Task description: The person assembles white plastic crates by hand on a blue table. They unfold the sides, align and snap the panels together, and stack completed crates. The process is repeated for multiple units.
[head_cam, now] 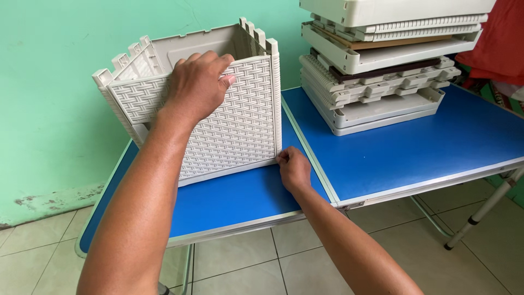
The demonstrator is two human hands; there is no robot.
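The right hand [293,168] pinches the lower front corner of the woven-pattern box [218,109], standing on the blue tabletop [229,202]. The left hand [196,84] grips the front panel's top edge. Judgement: four walls joined; the stacked panels [376,65] beyond remain unassembled.

Setting: small home workshop or assembly corner, indoors. Evidence: folding table [415,147] with blue top, metal edging and thin tubular legs, standing on pale floor tiles [38,257]; mint-green painted wall [49,82], paint scuffed and peeling near its base; stack of beige plastic panels [376,65] piled at the table's far end; half-assembled woven-pattern plastic box [240,125] on the tabletop; red cloth [496,38] at the right edge.
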